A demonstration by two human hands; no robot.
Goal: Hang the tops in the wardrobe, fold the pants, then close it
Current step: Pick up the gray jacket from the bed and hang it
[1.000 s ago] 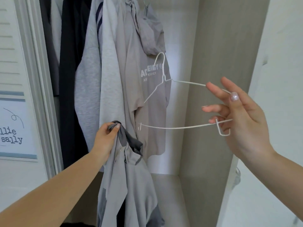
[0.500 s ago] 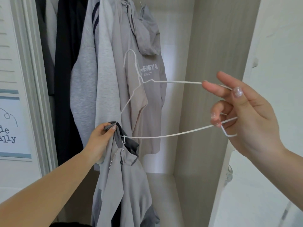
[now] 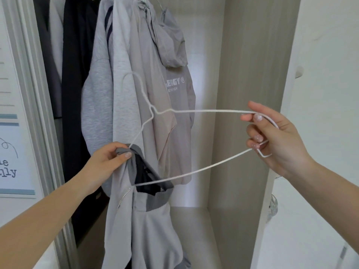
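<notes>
I am standing at the open wardrobe (image 3: 250,94), and I am taking it as my landmark: its pale side panel is rising on the right of the compartment, and its floor is lying bare of clothes below. Toward the wardrobe's left half, tops are already hanging close together, a grey hooded jacket with white lettering (image 3: 174,82) nearest the middle, a light grey sweatshirt (image 3: 99,90) beside it and a black garment (image 3: 75,74) further left. In front of these I am holding up the grey zip top (image 3: 147,226) that is not yet hung, letting its body drop so the neck opening is staying wide. The white wire hanger (image 3: 194,111) is lying sideways across the wardrobe's open middle, its hook pointing up and left, one end already inside the collar, so I judge I am threading the first shoulder. My left hand (image 3: 108,164) is pinching the dark collar, thumb on top, to keep it taut. My right hand (image 3: 275,136) is gripping the hanger's outer end, thumb and forefinger pinching the top wire, lower fingers curled round the bottom wire for steering.
</notes>
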